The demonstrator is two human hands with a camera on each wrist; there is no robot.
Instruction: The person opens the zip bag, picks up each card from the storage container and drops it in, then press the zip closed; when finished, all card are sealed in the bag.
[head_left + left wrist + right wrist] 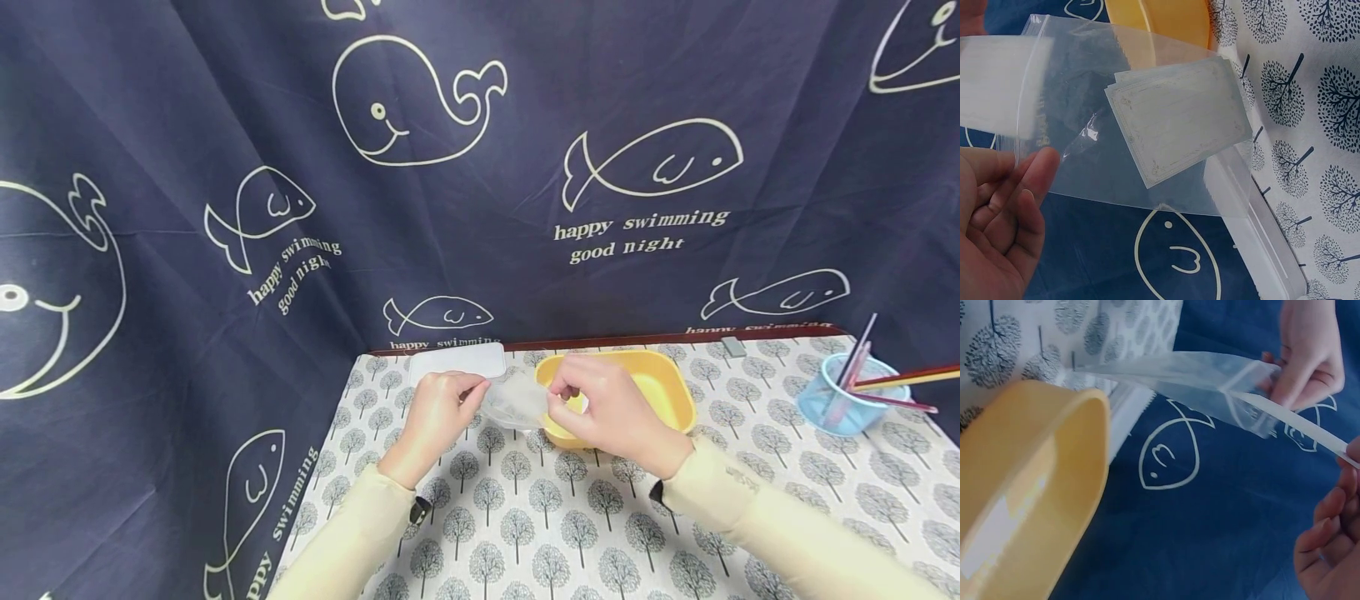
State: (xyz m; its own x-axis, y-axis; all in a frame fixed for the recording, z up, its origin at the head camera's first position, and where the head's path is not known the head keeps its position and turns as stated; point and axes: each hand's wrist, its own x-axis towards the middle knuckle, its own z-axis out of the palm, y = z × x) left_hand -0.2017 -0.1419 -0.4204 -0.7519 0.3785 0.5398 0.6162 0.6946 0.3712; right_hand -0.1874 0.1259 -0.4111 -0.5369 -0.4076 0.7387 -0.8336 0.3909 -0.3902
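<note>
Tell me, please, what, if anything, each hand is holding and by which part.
The left hand pinches a clear, flat plastic bag by its mouth edge; the right hand pinches a thin, white, rectangular card by the end outside the bag.

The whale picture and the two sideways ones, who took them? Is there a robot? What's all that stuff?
No robot, just a person! The whale picture comes from a camera on the person's head. The sideways ones come from cameras on each wrist, so they look close up.

The left hand pinches a clear bag with cards inside. The right hand holds a white card, its far end at the bag's mouth.

On the table are a yellow tub, a flat white thing, a small grey block and a blue cup with sticks.
</note>
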